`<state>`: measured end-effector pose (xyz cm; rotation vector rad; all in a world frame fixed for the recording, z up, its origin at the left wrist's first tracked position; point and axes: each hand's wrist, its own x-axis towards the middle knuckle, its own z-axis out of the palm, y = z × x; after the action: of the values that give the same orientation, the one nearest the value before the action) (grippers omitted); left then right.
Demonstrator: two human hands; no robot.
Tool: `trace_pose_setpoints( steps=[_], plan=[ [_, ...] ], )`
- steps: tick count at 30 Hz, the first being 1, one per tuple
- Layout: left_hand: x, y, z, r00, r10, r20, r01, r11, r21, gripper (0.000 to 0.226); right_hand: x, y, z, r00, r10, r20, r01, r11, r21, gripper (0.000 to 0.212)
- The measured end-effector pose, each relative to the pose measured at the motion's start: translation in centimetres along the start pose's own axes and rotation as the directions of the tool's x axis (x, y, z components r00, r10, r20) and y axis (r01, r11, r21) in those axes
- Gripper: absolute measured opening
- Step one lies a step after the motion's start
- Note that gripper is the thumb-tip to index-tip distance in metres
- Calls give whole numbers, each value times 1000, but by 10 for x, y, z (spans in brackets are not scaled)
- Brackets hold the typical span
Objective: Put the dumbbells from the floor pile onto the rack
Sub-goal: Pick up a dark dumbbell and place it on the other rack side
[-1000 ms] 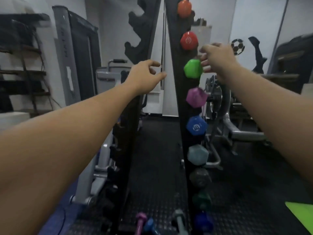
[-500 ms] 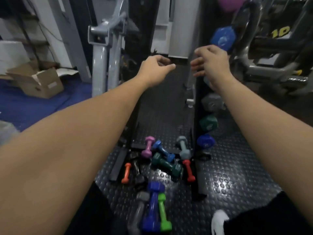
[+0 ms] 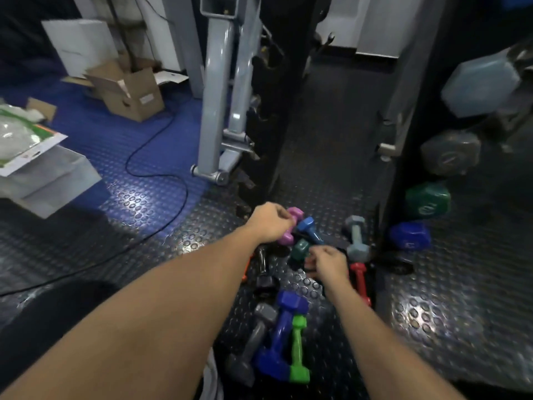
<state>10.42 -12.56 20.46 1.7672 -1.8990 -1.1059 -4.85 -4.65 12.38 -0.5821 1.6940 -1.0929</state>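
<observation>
While studded rubber floor (image 3: pixel 144 203) gleams, left hand (image 3: pixel 269 223) touches hexagonal pink dumbbell (image 3: pixel 291 226).

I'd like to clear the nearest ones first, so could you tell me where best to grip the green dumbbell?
Grip the green dumbbell round its thin middle handle, coming from above and its right side; it lies flat against the blue dumbbell on its left.

Scattered dumbbells (image 3: pixel 284 327) crowd the floor (image 3: pixel 432 313) between the rack's black uprights (image 3: pixel 409 140); studded floor right lies open.
</observation>
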Motion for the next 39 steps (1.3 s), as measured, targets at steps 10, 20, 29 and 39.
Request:
trace_pose_setpoints(
  steps=[10,20,29,39],
  plan=[
    [89,-115,36,981,-152,121,129,975,181,22,54,94,100,972,226,63,-218,969,-119,8],
    [188,-167,75,961,-219,170,158,937,312,61,123,130,125,952,291,96,-184,792,-583,86],
    [206,-202,105,900,-355,252,260,903,341,91,154,141,138,810,549,205,-233,623,-746,110],
    [174,-211,120,971,-239,-6,235,950,204,81,156,141,137,820,516,249,-161,624,-764,104]
  ],
)
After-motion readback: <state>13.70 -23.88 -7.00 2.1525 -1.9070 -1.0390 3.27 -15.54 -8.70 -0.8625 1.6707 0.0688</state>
